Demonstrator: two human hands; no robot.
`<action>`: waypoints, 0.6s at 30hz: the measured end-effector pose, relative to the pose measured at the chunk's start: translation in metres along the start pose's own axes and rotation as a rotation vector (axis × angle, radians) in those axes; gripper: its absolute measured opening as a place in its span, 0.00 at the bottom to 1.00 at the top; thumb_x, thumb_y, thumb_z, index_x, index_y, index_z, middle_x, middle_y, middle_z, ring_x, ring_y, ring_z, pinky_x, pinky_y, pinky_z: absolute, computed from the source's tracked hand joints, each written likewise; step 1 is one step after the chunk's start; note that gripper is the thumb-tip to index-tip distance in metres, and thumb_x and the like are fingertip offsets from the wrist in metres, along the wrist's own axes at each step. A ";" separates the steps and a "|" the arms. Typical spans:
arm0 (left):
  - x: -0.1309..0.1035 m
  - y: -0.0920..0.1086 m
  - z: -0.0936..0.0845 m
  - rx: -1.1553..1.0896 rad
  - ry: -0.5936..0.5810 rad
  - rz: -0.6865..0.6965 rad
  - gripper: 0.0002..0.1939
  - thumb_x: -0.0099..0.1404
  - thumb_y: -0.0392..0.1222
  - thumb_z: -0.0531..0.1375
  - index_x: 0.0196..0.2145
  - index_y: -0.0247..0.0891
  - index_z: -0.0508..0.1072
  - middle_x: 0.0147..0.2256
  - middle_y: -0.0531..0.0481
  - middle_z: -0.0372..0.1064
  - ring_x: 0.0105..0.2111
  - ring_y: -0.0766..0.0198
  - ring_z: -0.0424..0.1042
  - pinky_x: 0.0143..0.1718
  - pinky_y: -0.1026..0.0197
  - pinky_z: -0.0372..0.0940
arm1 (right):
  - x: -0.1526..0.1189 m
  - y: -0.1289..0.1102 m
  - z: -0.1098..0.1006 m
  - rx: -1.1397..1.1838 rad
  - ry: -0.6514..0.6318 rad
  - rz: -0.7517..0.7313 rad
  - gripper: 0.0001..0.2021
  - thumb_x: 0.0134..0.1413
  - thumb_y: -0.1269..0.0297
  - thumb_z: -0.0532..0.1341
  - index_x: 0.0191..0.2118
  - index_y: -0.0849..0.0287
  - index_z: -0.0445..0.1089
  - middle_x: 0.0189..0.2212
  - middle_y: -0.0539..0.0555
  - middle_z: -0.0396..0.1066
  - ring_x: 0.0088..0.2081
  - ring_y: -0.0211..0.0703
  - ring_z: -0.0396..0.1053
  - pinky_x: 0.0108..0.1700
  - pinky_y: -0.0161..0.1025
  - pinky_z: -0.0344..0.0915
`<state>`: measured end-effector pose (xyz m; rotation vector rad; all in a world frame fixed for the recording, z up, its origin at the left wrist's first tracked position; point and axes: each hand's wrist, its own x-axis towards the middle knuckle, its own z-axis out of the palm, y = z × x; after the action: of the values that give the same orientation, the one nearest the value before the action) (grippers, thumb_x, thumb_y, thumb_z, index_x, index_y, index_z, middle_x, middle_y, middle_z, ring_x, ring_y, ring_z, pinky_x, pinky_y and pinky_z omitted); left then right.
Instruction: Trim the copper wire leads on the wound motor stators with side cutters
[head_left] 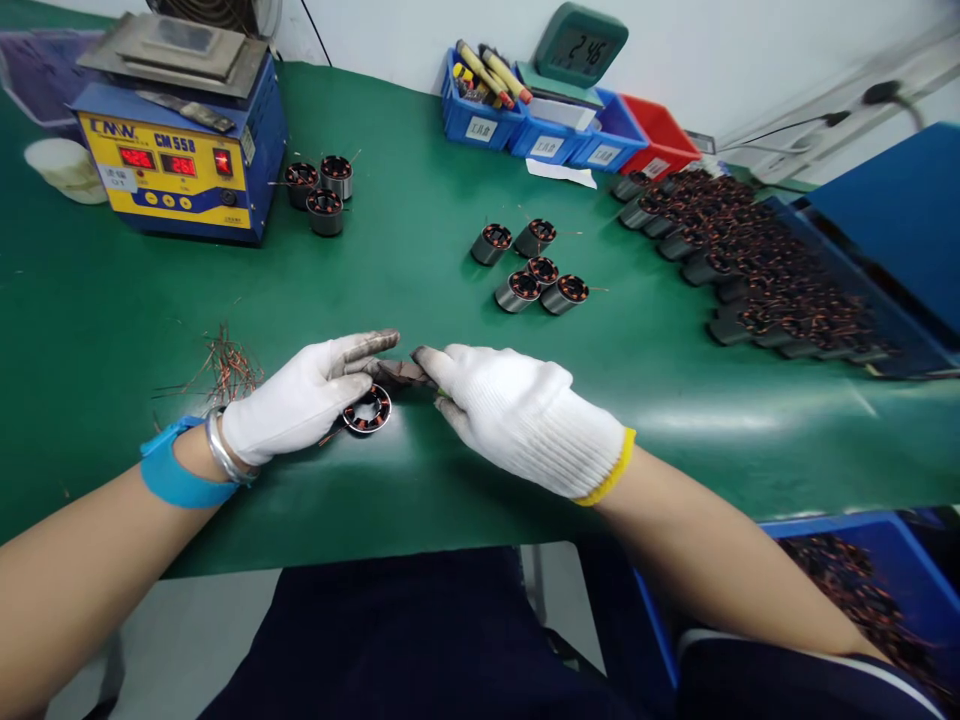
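Note:
A crumpled dark strip [403,373] spans the gap between my hands; what it is made of is unclear. My left hand [300,395], in a white glove with dirty fingertips, pinches its left end, index finger stretched out above. Just below the left thumb stands a wound copper ring core [367,410], partly hidden by the glove, its round opening facing up. My right hand [517,410], gloved with a yellow cuff, has closed fingers on the strip's right end. A small yellow-green bit shows by the right fingertips.
Loose copper wires [229,368] lie left of my left hand. Wound cores [519,290] stand ahead, more [325,212] beside a blue-yellow control box [180,185]. Many cores [765,260] crowd the right. Tool bins [480,125] line the back; a blue bin [911,560] sits lower right.

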<state>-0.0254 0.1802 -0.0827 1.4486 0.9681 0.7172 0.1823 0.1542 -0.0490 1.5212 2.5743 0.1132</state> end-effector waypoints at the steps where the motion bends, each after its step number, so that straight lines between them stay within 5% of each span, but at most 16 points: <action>1: 0.000 0.000 0.000 -0.003 0.003 0.005 0.34 0.61 0.40 0.61 0.63 0.27 0.60 0.54 0.32 0.70 0.56 0.46 0.69 0.61 0.43 0.60 | 0.000 0.001 0.001 0.010 0.002 0.001 0.16 0.65 0.65 0.48 0.55 0.57 0.63 0.42 0.58 0.71 0.38 0.50 0.71 0.30 0.39 0.56; 6: 0.001 -0.003 -0.001 -0.039 -0.019 0.018 0.33 0.62 0.38 0.60 0.63 0.27 0.59 0.53 0.32 0.71 0.55 0.48 0.70 0.61 0.44 0.59 | 0.002 0.012 0.000 0.020 0.073 -0.005 0.22 0.64 0.62 0.50 0.62 0.54 0.59 0.45 0.57 0.70 0.38 0.49 0.70 0.27 0.38 0.51; 18: 0.002 -0.005 0.000 -0.027 -0.018 0.064 0.30 0.64 0.37 0.59 0.62 0.32 0.62 0.58 0.37 0.67 0.60 0.50 0.64 0.64 0.46 0.56 | 0.018 0.011 -0.022 -0.243 0.036 -0.178 0.17 0.63 0.63 0.51 0.54 0.60 0.65 0.39 0.61 0.68 0.37 0.52 0.67 0.36 0.42 0.55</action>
<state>-0.0256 0.1817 -0.0877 1.4653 0.8989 0.7598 0.1794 0.1757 -0.0273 1.2113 2.5962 0.4187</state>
